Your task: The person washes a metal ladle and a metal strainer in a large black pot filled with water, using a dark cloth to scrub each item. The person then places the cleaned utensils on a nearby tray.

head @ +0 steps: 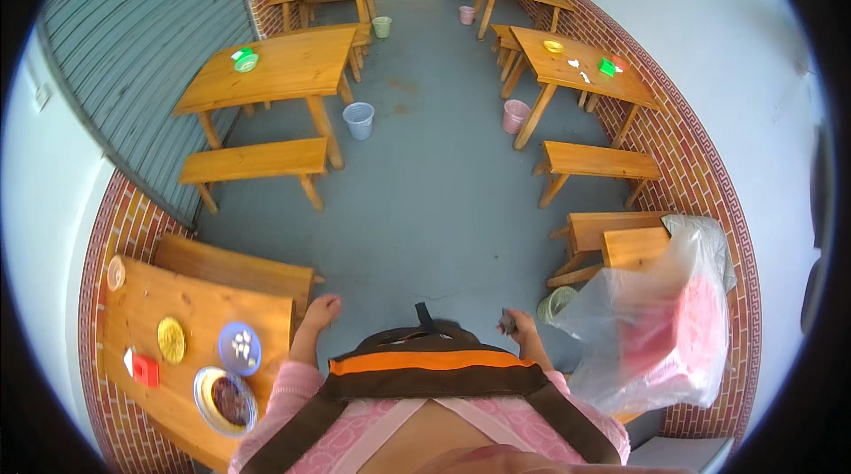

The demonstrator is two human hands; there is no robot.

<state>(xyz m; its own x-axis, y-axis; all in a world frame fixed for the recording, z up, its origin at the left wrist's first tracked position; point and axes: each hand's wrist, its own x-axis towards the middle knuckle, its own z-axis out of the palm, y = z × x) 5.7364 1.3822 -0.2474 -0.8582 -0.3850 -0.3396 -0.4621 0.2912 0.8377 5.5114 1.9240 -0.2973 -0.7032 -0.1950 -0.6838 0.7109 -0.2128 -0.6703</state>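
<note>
My left hand [324, 311] hangs loosely curled beside the near-left wooden table [199, 301], with nothing visible in it. My right hand [525, 328] is closed around a small crumpled dark grey thing, perhaps a cloth [508, 322]. On the left table are a blue bowl [229, 357] with several white pieces, a clear-rimmed bowl [207, 394] with dark contents, a yellow dish [172, 341] and a red tissue box [145, 371]. A dark apron or bag with an orange band [425, 362] covers my front.
To my right, a large clear plastic bag [598, 308] with pink contents rests over a wooden table [631, 248], beside a green wastebasket [557, 304]. Ahead, a grey floor aisle [425, 208] runs between wooden tables, benches [259, 161] and a blue wastebasket [359, 120].
</note>
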